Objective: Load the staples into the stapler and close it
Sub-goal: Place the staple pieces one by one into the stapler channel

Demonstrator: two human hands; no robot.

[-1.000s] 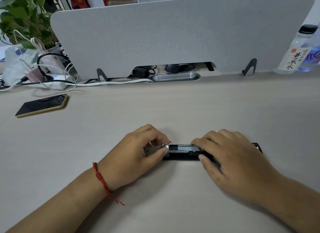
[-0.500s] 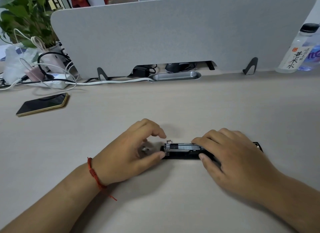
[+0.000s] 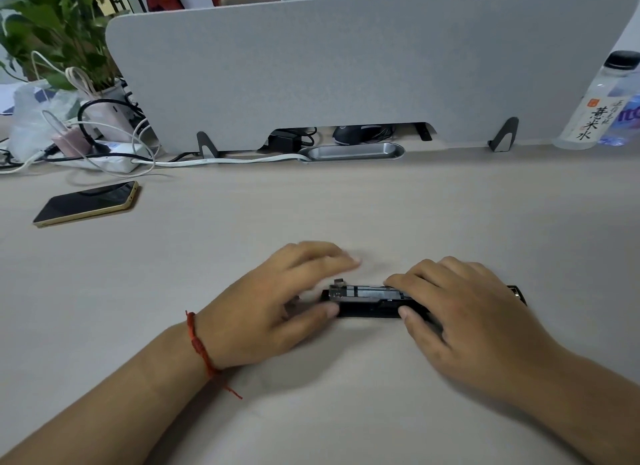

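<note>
A black stapler lies flat on the desk, its top swung open so the metal staple channel faces up. My right hand presses down on its right half, fingers on the channel and thumb against the near side. My left hand hovers at the stapler's left end, fingers spread and blurred, thumb tip touching the near left corner. Nothing shows between those fingers. Whether staples lie in the channel is too small to tell.
A phone lies face up at the left. Behind it are a power strip with cables and a potted plant. A grey divider panel closes off the back, with a metal tray at its foot. A water bottle stands at the far right.
My left hand has let go of the stapler's left end, opened its fingers and lifted them away. My right hand has stayed on the stapler.
</note>
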